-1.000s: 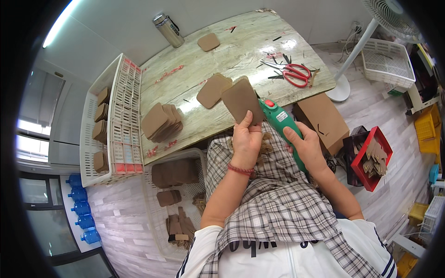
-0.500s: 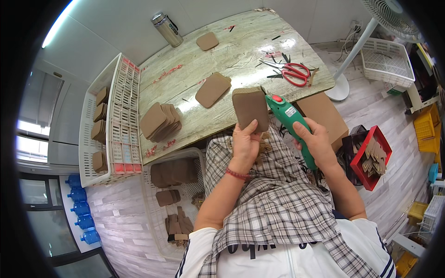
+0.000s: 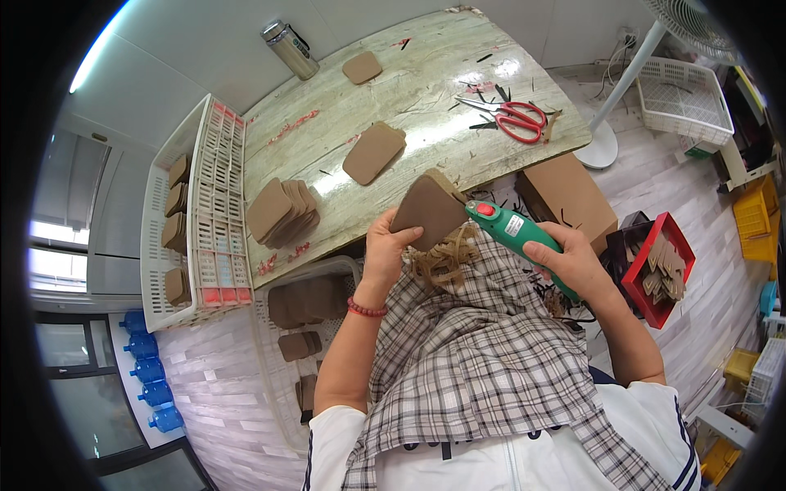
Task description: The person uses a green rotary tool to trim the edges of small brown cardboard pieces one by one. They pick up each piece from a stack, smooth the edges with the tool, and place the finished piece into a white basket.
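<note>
My left hand pinches a brown rounded piece, apparently leather or fabric, between thumb and fingers. The piece is tilted, with a paler edge along its top. Wrapped in my right hand is a green handheld electric cutter with a red button. Its tip meets the right edge of the brown piece; the blade itself is too small to make out. Tan trimmed strips lie on my checked apron just below the piece.
The table bears a stack of brown pieces, a smaller stack, a single piece, red-handled scissors and a steel flask. White crates stand left; a cardboard box and red tray are right.
The brown piece has turned from nearly upright to tilted and moved slightly left with my left hand. The cutter has shifted lower and lies flatter. More tan strips show on the apron.
</note>
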### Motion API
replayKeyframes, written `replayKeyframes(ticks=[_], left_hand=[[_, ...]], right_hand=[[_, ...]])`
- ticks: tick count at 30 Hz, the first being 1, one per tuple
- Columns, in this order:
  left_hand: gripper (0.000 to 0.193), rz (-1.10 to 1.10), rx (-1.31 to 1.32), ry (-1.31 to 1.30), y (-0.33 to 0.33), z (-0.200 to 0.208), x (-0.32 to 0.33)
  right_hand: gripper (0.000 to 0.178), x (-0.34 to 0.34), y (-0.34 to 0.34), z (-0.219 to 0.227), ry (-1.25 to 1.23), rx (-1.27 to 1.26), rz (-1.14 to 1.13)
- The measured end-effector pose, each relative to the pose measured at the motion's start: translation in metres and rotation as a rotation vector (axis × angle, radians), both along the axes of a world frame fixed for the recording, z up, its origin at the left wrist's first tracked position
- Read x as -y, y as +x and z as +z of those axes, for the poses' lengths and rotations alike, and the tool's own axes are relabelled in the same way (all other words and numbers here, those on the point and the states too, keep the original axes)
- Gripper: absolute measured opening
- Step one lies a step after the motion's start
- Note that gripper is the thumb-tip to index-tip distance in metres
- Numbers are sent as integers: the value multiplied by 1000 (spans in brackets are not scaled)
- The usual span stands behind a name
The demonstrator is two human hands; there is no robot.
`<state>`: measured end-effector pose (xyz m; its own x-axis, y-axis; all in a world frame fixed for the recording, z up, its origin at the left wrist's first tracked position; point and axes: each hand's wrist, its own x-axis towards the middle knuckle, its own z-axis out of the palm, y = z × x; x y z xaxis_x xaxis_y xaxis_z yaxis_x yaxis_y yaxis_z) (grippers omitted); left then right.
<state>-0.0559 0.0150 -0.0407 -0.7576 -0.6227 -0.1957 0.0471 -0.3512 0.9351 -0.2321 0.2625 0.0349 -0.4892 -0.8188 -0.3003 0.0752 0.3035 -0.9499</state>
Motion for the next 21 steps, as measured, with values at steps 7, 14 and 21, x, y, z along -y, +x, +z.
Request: replayKeyframes(ticks=[7, 14, 21], left_hand=[[39, -59, 95, 119, 7, 0, -18], [39, -145, 156, 96, 23, -4, -10], [38, -169, 150, 81, 33, 0, -4]], right_hand=[[35, 5, 9, -8, 18, -33, -49], [37, 9, 7, -2, 28, 23, 39], [38, 10, 9, -1, 24, 103, 77]])
